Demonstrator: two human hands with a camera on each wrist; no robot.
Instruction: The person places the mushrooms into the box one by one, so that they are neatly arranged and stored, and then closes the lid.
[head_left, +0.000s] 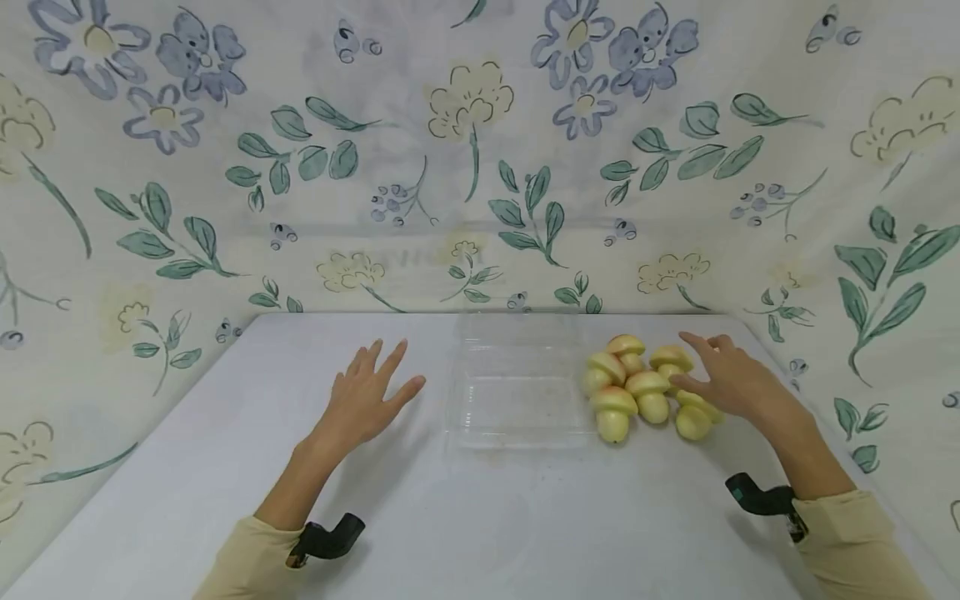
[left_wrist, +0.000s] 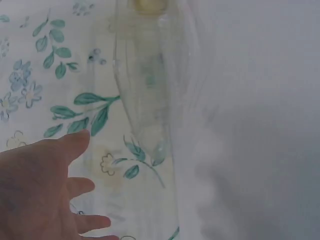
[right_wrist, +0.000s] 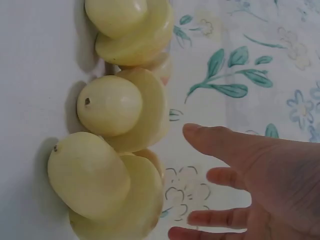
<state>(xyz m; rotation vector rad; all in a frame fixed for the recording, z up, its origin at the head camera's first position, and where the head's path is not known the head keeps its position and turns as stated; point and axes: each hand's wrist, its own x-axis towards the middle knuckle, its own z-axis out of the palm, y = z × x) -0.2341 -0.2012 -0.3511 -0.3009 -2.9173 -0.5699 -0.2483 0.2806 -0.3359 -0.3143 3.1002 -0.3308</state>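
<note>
Several yellow mushroom-shaped pieces (head_left: pixel 652 407), some with a reddish tint on the caps, stand in a cluster right of centre. In the right wrist view, rounded stems (right_wrist: pixel 87 175) and broad caps show close up. A clear plastic container (head_left: pixel 528 442) lies just left of the cluster. My right hand (head_left: pixel 731 379) hovers at the cluster's right side, thumb and fingers spread apart, holding nothing. To the left of the container, my left hand (head_left: pixel 363 404) is held over the table with its fingers spread, and nothing is in it. The container's edge (left_wrist: pixel 142 85) shows beyond that hand in the left wrist view.
A white table (head_left: pixel 510 533) lies under everything. Floral cloth (head_left: pixel 480 183) rises behind it and along both sides. Each forearm wears a black wrist device (head_left: pixel 330 537) by a beige sleeve (head_left: pixel 251 558).
</note>
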